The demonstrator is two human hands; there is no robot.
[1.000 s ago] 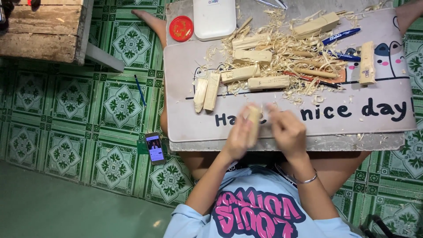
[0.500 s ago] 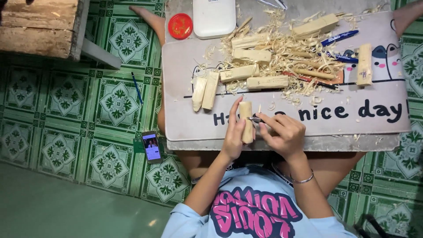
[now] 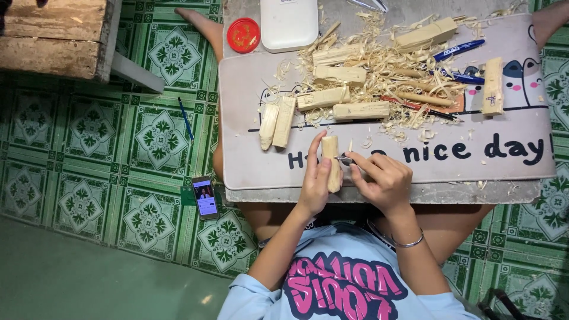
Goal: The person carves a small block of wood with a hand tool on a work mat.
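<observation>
Here, head view, the only one. Left hand [image 3: 315, 184] wraps a pale, rounded wood block [image 3: 332, 163], fingers closed around its side, thumb up along it. The block stands near the printed mat's [image 3: 249, 118] front edge, at its lettering. Right hand [image 3: 382, 181] pinches a small carving blade [image 3: 345, 159], fingers closed tight on the handle; the tip meets the block's upper flank, just beside the left thumb.

Risk, as I judge it: the blade lies close to the holding thumb, so a slip off the smooth grain could run into it. The block is held in the air, not braced on the counter [image 3: 379, 192], so a hard push could twist it loose.

Materials: mat soft and matte, grey-pink. Farther back on it, curled, thin, light shavings [image 3: 379, 65] heap around squared blanks [image 3: 361, 109]; two tapered pieces [image 3: 277, 121] lie near its left edge. Blue pens [image 3: 456, 50] at back right. Beyond the back edge, a red round lid [image 3: 243, 34] and a white smooth tray [image 3: 288, 24]. Off the mat's left front corner, a phone [image 3: 205, 197] lies on glossy green patterned floor tiles [image 3: 89, 130].
</observation>
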